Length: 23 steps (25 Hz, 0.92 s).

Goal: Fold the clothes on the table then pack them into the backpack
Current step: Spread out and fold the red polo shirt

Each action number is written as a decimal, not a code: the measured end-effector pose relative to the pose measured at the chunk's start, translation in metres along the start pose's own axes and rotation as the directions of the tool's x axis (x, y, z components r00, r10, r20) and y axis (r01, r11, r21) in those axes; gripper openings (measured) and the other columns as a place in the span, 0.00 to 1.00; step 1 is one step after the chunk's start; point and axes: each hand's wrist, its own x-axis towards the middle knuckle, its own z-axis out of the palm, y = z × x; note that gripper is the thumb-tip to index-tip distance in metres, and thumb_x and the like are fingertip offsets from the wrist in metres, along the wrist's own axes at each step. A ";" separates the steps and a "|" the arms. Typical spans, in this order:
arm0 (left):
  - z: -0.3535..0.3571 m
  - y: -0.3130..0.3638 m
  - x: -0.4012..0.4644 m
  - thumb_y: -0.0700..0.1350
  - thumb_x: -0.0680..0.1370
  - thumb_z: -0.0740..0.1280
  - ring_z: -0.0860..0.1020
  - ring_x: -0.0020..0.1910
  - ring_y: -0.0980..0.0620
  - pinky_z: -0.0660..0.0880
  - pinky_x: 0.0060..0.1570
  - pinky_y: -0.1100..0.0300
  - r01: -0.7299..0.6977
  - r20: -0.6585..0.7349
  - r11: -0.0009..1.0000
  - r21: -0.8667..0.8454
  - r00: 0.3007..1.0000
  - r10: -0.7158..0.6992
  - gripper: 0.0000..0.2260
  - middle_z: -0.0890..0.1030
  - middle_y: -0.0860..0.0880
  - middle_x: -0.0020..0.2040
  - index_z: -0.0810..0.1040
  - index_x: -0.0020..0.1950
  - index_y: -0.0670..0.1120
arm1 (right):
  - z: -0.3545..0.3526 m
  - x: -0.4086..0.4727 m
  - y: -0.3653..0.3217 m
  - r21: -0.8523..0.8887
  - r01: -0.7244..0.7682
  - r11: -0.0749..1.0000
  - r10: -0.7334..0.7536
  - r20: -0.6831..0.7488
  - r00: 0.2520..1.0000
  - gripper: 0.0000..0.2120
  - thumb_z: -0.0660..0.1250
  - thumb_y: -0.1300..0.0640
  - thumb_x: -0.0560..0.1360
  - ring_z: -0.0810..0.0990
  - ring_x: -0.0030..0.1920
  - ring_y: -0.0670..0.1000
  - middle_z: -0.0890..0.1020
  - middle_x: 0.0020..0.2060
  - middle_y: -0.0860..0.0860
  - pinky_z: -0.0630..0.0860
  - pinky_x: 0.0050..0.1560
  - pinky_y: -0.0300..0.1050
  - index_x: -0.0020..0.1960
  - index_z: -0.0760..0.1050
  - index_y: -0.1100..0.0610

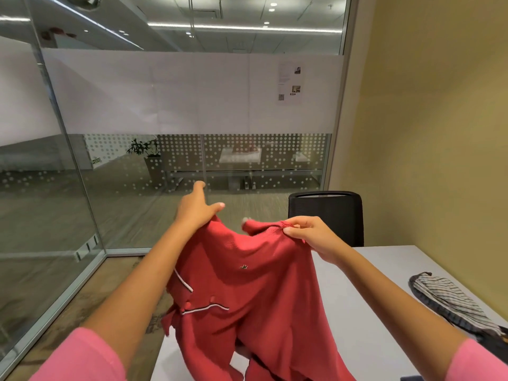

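The red polo shirt [255,292] is held up between both hands — left hand [196,209] gripping one shoulder, right hand [310,236] pinching the other — likely to spread it for folding.

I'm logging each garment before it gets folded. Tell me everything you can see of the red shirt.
The red shirt looks like a knit polo: a collar edged with white and dark stripes, buttons at the placket, and a small dark emblem on the chest. It is unfolded and held up in the air, its lower part draping onto the white table. The left hand and right hand each grip its top edge.
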 end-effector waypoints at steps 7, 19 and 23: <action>0.042 0.044 -0.038 0.45 0.75 0.71 0.75 0.60 0.58 0.66 0.60 0.69 -0.488 0.272 0.834 -0.256 0.792 0.547 0.19 0.79 0.51 0.60 0.76 0.66 0.48 | 0.020 0.011 -0.020 -0.337 0.072 0.939 -0.104 -0.079 0.991 0.09 0.78 0.52 0.66 0.79 0.37 0.46 0.84 0.37 0.55 0.74 0.39 0.43 0.39 0.82 0.55; 0.014 0.072 -0.018 0.53 0.71 0.61 0.79 0.45 0.46 0.75 0.46 0.50 -0.595 -0.026 0.803 -0.043 0.804 0.594 0.15 0.82 0.47 0.43 0.82 0.45 0.45 | -0.006 -0.008 -0.001 -0.310 0.182 0.933 -0.211 -0.061 0.976 0.20 0.75 0.42 0.68 0.78 0.35 0.51 0.80 0.34 0.57 0.75 0.36 0.51 0.41 0.79 0.60; -0.030 0.078 0.009 0.47 0.73 0.64 0.79 0.45 0.43 0.73 0.43 0.53 -0.500 -0.269 0.865 -0.042 0.840 0.472 0.10 0.83 0.43 0.42 0.82 0.44 0.43 | -0.027 -0.013 0.008 -0.405 0.179 0.896 -0.219 -0.054 0.974 0.29 0.74 0.37 0.66 0.82 0.39 0.55 0.81 0.39 0.61 0.79 0.45 0.58 0.42 0.78 0.65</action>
